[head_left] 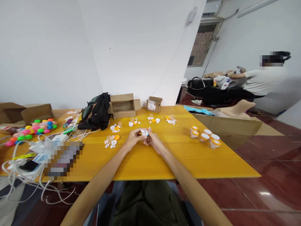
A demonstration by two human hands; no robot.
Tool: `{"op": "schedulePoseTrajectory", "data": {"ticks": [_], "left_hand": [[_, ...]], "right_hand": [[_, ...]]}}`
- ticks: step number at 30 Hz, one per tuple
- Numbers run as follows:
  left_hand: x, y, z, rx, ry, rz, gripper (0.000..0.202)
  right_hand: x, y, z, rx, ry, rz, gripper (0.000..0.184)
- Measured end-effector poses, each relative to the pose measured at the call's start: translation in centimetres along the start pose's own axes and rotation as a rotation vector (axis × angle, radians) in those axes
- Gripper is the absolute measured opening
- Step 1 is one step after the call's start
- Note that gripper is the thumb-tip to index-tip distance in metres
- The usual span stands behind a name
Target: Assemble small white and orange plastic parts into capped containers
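Head view: small white-and-teal part [144,133] between left hand [134,137] and right hand [152,139]

Nearest, dark green clothing [145,204] across the lap, just below the front edge of a yellow-brown wooden table [150,166]. Above the middle of the tabletop, both hands close together, fingers narrowed on the white-and-teal part from either side; too small to make out in detail.

Toward the left, a flat, pixel-blurred object [63,160], with a black adapter [28,165] near it. Beyond the left forearm, the nearest pile of loose parts [113,142], in white, orange and clear plastic. Near the right edge, a group of clear jars with white-and-orange lids [204,137].

Beside the table's right side, a large cardboard box [235,125] with light blue cloth [198,110] inside. Far left, colourful balls [35,130] in a heap. Farther across, four more small piles [153,120] of similar parts, apart from one another.

Behind these, a black bag [97,113], an open cardboard box [123,109] and a smaller carton [154,105], close to a white wall [141,47]. Farthest right, another person in a white top [263,82], arms forward, and a barred window [202,44].
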State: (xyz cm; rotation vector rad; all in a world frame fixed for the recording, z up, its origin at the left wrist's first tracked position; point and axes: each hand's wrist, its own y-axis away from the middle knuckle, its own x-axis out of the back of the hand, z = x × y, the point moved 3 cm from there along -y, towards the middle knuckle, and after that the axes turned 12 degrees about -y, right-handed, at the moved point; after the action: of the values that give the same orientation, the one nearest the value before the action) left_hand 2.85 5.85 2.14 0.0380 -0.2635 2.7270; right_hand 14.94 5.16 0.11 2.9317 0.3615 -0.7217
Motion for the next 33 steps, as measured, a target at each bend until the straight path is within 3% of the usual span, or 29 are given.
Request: {"op": "schedulePoseTrajectory", "data": {"ticks": [8,16,25,28,33], "left_hand": [[0.76,-0.52,-0.48,0.003,0.057,0.192,0.048],[0.61,-0.26,-0.33,0.005,0.000,0.129,0.048],[0.15,0.06,-0.02,0.012,0.046,0.071,0.048],[0.29,-0.07,-0.17,0.015,0.046,0.116,0.047],[0.72,-0.35,-0.46,0.013,0.062,0.204,0.047]], "right_hand": [[-0.04,-0.08,-0.03,0.081,-0.118,-0.006,0.046],[0.47,-0.21,0.26,0.053,-0.180,-0.039,0.046],[0.42,-0.34,0.55,0.021,-0.062,-0.043,0.059],[0.40,-0.48,0.68,0.019,-0.074,-0.015,0.060],[0.24,-0.25,0.30,0.079,-0.156,-0.008,0.045]]}}
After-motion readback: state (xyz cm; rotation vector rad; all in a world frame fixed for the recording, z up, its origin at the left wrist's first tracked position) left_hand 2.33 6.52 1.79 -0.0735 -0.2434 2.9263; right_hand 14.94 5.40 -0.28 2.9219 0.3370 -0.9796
